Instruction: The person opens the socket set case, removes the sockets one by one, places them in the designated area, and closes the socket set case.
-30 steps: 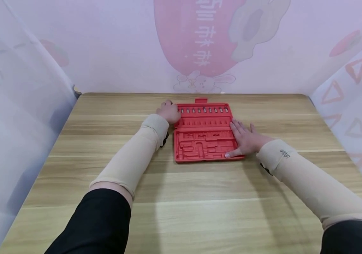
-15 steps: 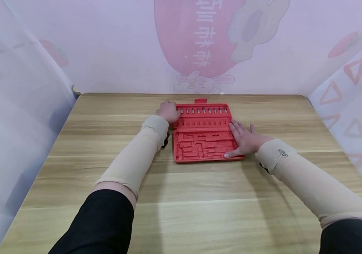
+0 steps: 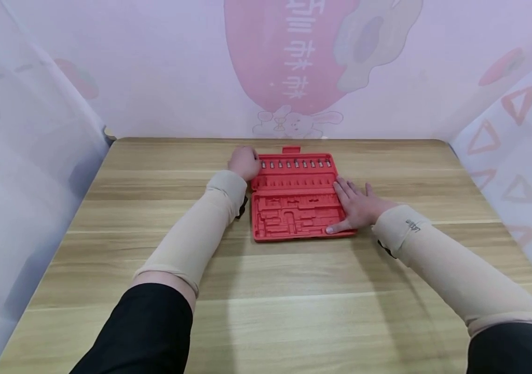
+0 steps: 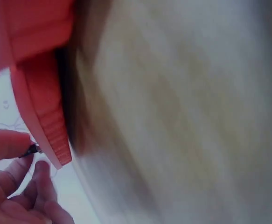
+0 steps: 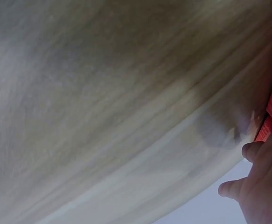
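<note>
An open red plastic tool case (image 3: 298,210) lies flat on the wooden table, its moulded slots facing up. Across its far half runs a row of small metal screwdriver bits (image 3: 296,163). My left hand (image 3: 244,163) is at the far left corner of the case. In the left wrist view, its thumb and a finger pinch a small dark bit (image 4: 32,150) beside the case edge. My right hand (image 3: 359,208) rests on the right edge of the case, fingers straight and spread, thumb on the near half.
The wooden table (image 3: 294,311) extends all round the case. A printed white sheet (image 3: 177,78) with pink pictures stands along the back, and more sheeting closes off both sides. Beige sleeves (image 3: 191,236) cover both forearms.
The fingers of my left hand have curled further in at the far left corner. My right hand stays on the case edge. The whole view has shifted slightly.
</note>
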`<state>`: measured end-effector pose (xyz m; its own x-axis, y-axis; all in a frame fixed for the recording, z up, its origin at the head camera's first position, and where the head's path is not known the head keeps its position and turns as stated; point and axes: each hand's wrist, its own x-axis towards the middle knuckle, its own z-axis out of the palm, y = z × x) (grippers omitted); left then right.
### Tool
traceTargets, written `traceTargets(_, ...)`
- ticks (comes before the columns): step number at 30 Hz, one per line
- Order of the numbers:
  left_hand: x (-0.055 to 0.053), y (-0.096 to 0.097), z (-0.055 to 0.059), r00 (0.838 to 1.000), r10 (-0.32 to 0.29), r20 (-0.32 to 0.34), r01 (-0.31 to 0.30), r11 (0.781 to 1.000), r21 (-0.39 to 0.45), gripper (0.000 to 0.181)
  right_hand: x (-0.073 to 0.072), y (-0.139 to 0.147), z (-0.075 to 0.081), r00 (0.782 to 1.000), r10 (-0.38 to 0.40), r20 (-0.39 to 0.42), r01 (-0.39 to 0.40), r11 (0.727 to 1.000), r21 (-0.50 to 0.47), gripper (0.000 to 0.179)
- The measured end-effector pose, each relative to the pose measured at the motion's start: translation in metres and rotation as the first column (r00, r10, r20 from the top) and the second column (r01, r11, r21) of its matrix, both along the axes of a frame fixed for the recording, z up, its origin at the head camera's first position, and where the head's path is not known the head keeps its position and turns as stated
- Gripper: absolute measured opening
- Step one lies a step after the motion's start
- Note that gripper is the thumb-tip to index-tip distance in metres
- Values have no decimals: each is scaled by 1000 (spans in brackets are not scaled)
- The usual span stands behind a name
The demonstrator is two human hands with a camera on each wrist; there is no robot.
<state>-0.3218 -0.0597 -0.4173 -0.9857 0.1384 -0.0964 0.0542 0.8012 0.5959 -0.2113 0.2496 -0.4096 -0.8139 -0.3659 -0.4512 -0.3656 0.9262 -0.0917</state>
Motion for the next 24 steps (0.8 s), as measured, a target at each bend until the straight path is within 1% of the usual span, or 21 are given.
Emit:
traceTargets(4,5,-2,2,1000,25,15,-26,998,59,18,0,-2,-4,1000,-6,-13,6,1000,2,132)
traceTargets(7,5,-5,1,999,42,26,-44,996,83,20,1,-2,-5,1000,-12,-23,12,1000,-14,135)
traceTargets(9,6,-7,1,998,55,32,-58,992,110,21,1,-3,-6,1000,-15,-24,15,1000,-7,137)
traceTargets(11,7,-10,1,997,77,31,-81,984,160,22,2,-6,-3,1000,-19,-19,18,1000,-21,137)
traceTargets(13,8,-13,2,995,97,21,-99,970,220,23,2,-7,-3,1000,-15,-21,14,1000,-19,137)
traceTargets(16,10,-18,8,995,102,-18,-93,956,280,23,1,-8,-2,1000,-13,-28,12,1000,-24,136)
traceTargets(18,11,-21,12,996,87,-35,-73,954,291,23,1,-6,-3,999,-7,-37,6,1000,-9,134)
traceTargets(20,12,-26,15,997,66,-29,-55,956,287,23,0,-4,-3,999,-4,-42,4,1000,-2,133)
traceTargets(22,12,-32,17,998,55,8,-55,959,277,22,1,-1,-4,999,-2,-49,1,1000,-6,132)
traceTargets(24,12,-38,15,998,49,46,-60,964,259,20,1,1,-5,999,-3,-52,2,1000,-9,131)
